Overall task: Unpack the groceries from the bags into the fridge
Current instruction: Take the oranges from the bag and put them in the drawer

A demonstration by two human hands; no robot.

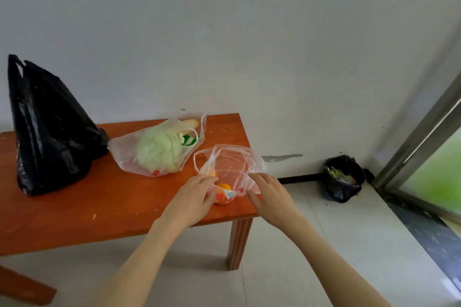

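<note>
Head view: both hands are at the small clear bag [228, 164] w/ oranges [222, 193], at the near right corner of the tabletop [74, 212]. Step in hand, as I read it: opening that bag to get the fruit out; nothing's reached the fridge yet, and no fridge in shot. Next move prob. needs the mouth spread wide, then one hand in for an orange while the other steadies the thin film.

Left hand [194, 197]: fingers lightly bent, tips on the bag's left rim, thumb alongside the fruit; looks like a pinch on the plastic, but can't tell for sure. Right hand [270, 194]: fingers mostly straight, apart, resting on the right rim, not closed on anything.

Cabbage bag [159, 149] sits just behind, black bag [50, 132] well left, both untouched.
</note>
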